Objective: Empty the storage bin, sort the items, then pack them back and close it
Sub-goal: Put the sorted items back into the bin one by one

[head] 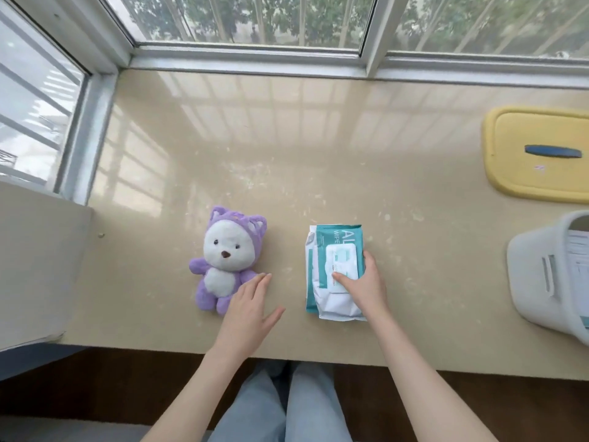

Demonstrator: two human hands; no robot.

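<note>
A purple and white plush toy (227, 260) lies face up on the beige ledge (287, 154). My left hand (251, 306) hovers flat just right of its legs, fingers spread, holding nothing. To the right lie two stacked teal and white wipe packs (334, 250). My right hand (361, 283) grips the top pack at its right edge, thumb on the white flap. The white storage bin (548, 275) stands at the right edge, partly cut off, with paper inside. Its yellow lid (538, 154) with a blue handle lies flat behind it.
Window frames (248, 59) border the ledge at the back and left. A beige wall block (38, 266) adjoins the ledge's left end. My legs (287, 406) stand below the front edge over a dark floor.
</note>
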